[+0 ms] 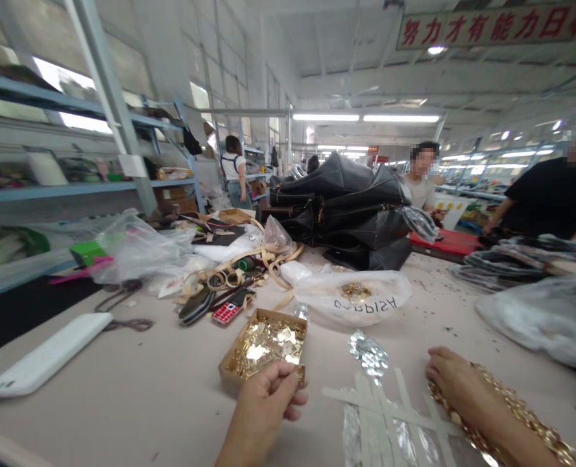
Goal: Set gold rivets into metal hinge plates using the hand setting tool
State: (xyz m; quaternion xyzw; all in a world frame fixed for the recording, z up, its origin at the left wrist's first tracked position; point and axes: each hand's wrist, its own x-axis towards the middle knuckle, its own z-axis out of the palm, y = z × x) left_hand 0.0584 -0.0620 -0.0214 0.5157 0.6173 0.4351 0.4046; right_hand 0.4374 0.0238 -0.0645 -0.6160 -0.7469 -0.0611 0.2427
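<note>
My left hand point(273, 395) is at the front rim of a small cardboard box point(232, 383) heaped with shiny gold metal pieces point(268, 340). Its thumb and fingertips are pinched together by the box's front right corner; whatever is between them is too small to make out. To the right, my right hand point(448, 376) is low over the table with its fingers bent down, closed around a chunky gold chain point(516, 405). The chain shows on both sides of the wrist and forearm. Between the hands lie a pile of silver discs point(368, 353) and strips of pale tape point(366, 402) over clear plastic.
Behind the box stands a white plastic bag point(380, 295) with gold pieces. Stacked black leather bags point(341, 207) rise at the back. Straps, a red-and-white phone-like object point(227, 311) and clear bags point(137, 250) crowd the left; a white bar-shaped device point(49, 353) lies nearer. Several people stand beyond.
</note>
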